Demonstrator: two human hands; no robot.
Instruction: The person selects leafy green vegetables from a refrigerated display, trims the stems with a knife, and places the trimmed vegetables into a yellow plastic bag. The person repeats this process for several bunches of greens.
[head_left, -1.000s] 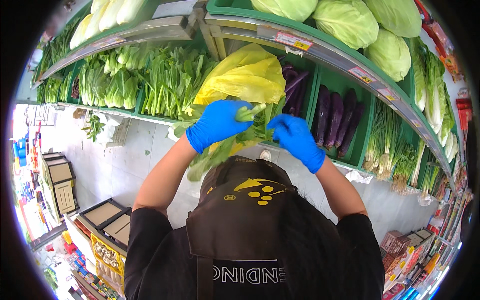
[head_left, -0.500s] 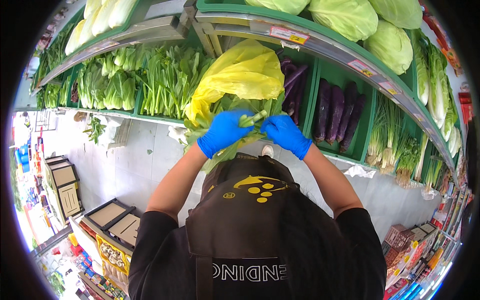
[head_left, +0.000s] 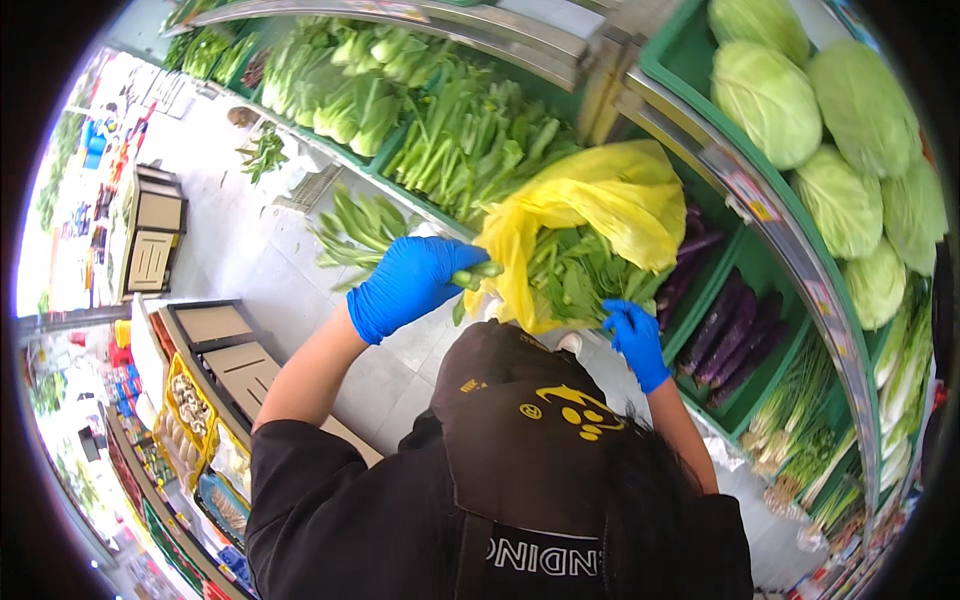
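Drawn apart since half a second ago, the blue-gloved left hand (head_left: 415, 283) and right hand (head_left: 636, 340) no longer meet in front of the yellow bag (head_left: 615, 195); the left has moved outward with a bunch of greens (head_left: 360, 228), and the whole view has turned.

With twelve at the top of the view and the bag as the hub, the left hand is between eight and nine o'clock, closed firmly round the stalks. Cut stem ends (head_left: 478, 275) poke out of that fist at three o'clock, while its leaves fan out toward ten.

At five o'clock is the right hand, its fingers bent and bunched at the edge of the loose leaves (head_left: 580, 272) in the bag's mouth — whether they pinch any leaf, one cannot tell. These leaves fill the opening, which faces the dark apron (head_left: 530, 465) at six.

Dark purple eggplants (head_left: 725, 330) lie at four o'clock in a green bin, with pale cabbages (head_left: 862, 120) between two and three. More leafy greens (head_left: 480, 140) stand packed between ten and eleven — just beside the bag.
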